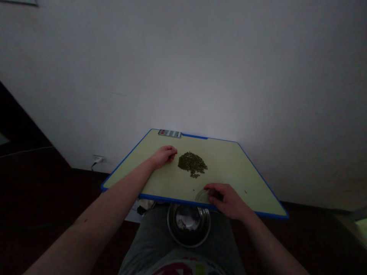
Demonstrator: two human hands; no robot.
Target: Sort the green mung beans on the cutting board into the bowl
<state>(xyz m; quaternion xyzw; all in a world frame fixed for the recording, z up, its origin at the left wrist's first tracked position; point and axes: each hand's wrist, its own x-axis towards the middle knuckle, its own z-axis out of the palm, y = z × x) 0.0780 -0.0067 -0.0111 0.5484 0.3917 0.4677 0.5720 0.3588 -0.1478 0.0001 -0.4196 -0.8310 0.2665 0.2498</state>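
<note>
A loose pile of small dark-green grains, like mung beans (191,163), lies on the middle of a pale-yellow tabletop (229,164) with a blue edge. Just left of the pile rests my left hand (164,156), its fingers curled and pinched together; whatever is in them is too small to make out. My right hand (225,198) is closed around a clear round container (202,195) at the table's near edge. My fingers hide much of that container, and it looks dark inside. Below the edge, on my lap, sits a shiny metal bowl (189,225) with something dark at its bottom.
A phone (169,133) with a lit screen lies at the table's back left edge, close to the white wall (195,68). A small dark bit (246,191) lies on the right of the tabletop. A plug in a wall socket (98,158) shows at the left.
</note>
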